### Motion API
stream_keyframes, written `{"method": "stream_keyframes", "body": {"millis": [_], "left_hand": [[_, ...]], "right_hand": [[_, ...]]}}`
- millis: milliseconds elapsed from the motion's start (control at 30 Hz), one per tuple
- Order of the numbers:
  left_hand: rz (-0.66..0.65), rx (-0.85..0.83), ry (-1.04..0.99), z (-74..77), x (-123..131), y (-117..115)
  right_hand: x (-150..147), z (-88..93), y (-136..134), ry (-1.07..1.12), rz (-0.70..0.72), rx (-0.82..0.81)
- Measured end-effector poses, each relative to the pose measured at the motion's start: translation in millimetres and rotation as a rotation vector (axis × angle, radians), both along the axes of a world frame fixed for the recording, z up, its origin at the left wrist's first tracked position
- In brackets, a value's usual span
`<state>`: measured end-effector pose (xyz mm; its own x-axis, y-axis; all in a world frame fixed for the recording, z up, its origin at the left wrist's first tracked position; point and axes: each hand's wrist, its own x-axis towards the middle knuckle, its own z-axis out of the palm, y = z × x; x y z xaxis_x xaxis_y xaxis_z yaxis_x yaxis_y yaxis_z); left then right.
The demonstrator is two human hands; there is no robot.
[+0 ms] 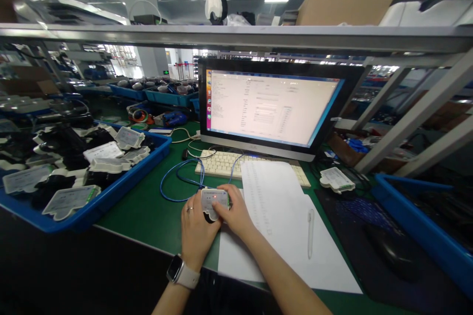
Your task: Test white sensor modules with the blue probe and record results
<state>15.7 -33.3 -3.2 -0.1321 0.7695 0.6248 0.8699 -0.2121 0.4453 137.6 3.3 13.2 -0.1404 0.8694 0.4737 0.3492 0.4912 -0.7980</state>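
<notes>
Both my hands hold one small white device with a red light on its face, just above the green bench. My left hand, with a ring and a wristwatch, wraps the device from the left and below. My right hand grips its right side with the fingers curled. A blue cable loops from the device toward the keyboard.
A monitor stands behind the keyboard. White paper sheets with a pen lie at right. A blue tray of white devices sits at left. Another white device, a mouse and a blue bin sit at right.
</notes>
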Motion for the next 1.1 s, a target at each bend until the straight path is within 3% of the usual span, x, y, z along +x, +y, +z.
{"method": "stream_keyframes", "body": {"millis": [1100], "left_hand": [[-0.012, -0.029, -0.034, -1.2, -0.3, -0.6]], "right_hand": [[0.2, -2.0, 1.0, -0.009, -0.001, 0.004]]}}
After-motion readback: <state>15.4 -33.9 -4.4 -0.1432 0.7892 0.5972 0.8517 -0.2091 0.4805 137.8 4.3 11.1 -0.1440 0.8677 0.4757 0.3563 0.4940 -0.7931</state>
